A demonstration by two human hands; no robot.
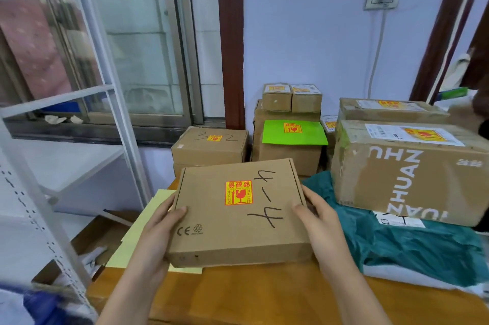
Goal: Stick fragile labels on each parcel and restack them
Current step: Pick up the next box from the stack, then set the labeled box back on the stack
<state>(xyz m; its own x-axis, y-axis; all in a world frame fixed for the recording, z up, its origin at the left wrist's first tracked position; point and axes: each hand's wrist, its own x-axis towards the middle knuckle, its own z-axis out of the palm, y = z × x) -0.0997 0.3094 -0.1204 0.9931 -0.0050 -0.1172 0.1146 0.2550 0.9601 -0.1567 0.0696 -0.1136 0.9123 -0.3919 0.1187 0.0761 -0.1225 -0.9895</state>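
Observation:
A flat cardboard box [238, 218] marked "4-4" is held above the wooden table [238, 298]. A red and yellow fragile label [239, 192] is stuck on its lid. My left hand [158, 229] grips the box's left side with the thumb on top. My right hand [320, 221] grips its right side the same way. Behind it stands a box marked "3-2" [210, 147] with a label, and further right a green-topped parcel [293, 132], two small boxes [291, 97] and two large boxes [407, 166], all labelled.
A teal plastic mailer [412, 242] lies under the large boxes at the right. Yellow paper sheets [140, 229] lie under the held box at the table's left edge. A white metal shelf rack [53, 192] stands at the left, beside a window.

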